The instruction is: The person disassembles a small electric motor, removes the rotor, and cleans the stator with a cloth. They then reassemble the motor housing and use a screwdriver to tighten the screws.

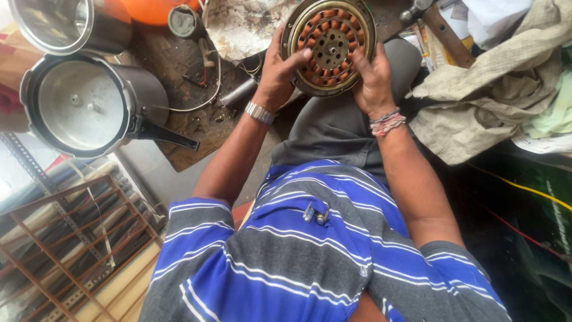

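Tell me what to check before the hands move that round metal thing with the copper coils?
1. Left hand grips the round coil disc at its left rim: ok.
2. Right hand grips its right rim: ok.
3. Disc rests over the knee: cannot tell.
4. Hammer lies apart from the hands: ok.
5. Loose wires on the bench stay off the disc: cannot tell.

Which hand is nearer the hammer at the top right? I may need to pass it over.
Right. The right hand grips the round motor winding on the side facing the hammer; the left hand holds the winding's far side.
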